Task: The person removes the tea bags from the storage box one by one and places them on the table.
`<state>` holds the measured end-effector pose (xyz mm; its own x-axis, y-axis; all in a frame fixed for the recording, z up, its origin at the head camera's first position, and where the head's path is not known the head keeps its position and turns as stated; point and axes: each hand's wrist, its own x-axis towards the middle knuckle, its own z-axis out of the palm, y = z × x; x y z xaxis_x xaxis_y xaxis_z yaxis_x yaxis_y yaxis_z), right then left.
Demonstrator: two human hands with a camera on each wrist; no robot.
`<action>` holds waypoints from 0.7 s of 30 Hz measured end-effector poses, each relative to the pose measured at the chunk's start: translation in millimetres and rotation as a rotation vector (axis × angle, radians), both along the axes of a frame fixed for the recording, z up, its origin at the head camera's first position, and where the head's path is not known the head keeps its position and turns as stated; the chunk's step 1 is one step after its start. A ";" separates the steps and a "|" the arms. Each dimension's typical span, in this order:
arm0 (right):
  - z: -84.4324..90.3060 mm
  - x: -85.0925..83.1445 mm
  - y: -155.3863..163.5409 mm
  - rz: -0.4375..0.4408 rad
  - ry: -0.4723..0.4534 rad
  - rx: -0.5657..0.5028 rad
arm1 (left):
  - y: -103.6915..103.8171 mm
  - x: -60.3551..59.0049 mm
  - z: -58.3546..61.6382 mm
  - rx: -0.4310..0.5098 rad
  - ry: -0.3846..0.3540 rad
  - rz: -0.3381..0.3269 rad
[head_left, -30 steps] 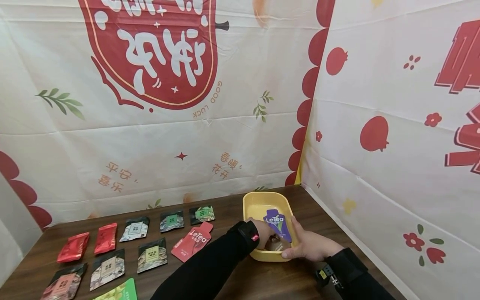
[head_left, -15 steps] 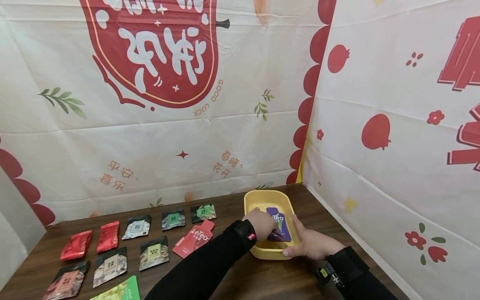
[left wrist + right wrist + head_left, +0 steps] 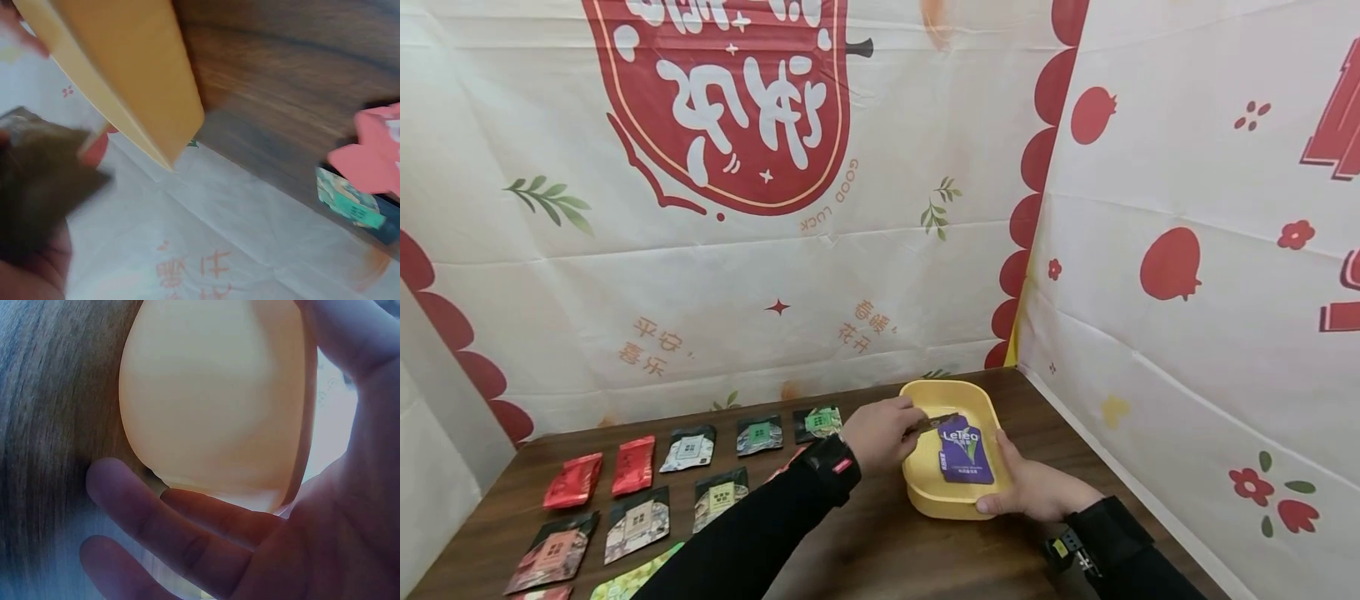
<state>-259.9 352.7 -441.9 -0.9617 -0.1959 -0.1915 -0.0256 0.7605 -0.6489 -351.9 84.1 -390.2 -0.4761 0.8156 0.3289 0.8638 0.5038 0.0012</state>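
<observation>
My left hand (image 3: 883, 433) pinches a dark brown packet (image 3: 934, 422) over the left rim of a yellow plastic box (image 3: 930, 492). The packet looks blurred in the left wrist view, so its print cannot be read. Inside the box lies a purple LeTea packet (image 3: 966, 454). On the box's right side, my right hand (image 3: 1041, 487) grips the wall, thumb at the near right corner. Its fingers (image 3: 181, 544) reach along the outside of the box in the right wrist view.
Left of the box, tea packets lie in rows on the wooden table (image 3: 880, 558): red ones (image 3: 634, 464), dark ones (image 3: 760, 436) and a green one (image 3: 632, 575). A pink packet (image 3: 369, 156) is mostly behind my left arm. Printed cloth (image 3: 850, 267) hangs behind and on the right.
My left hand has come up out of the box and moved left, bringing the brown packet with it. The purple packet is now fully exposed. My right hand keeps its hold on the box.
</observation>
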 end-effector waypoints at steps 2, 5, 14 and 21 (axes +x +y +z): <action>-1.7 -0.3 0.6 0.005 -0.003 -0.011 | -12.6 9.5 -5.9 -0.012 0.021 0.048; -2.9 -2.1 1.3 0.002 -0.019 -0.010 | -32.5 30.6 -14.1 -0.049 0.025 0.116; -2.5 -5.8 2.2 0.020 -0.045 -0.013 | -92.6 100.4 -26.0 -0.267 -0.111 0.185; 0.5 -6.2 3.4 0.020 -0.047 0.006 | -129.1 120.4 -41.3 -0.360 -0.199 0.213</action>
<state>-266.0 356.1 -441.4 -0.9476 -0.2131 -0.2378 -0.0100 0.7642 -0.6449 -231.5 -45.0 -431.4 -0.6708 0.7382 -0.0721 0.7416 0.6689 -0.0516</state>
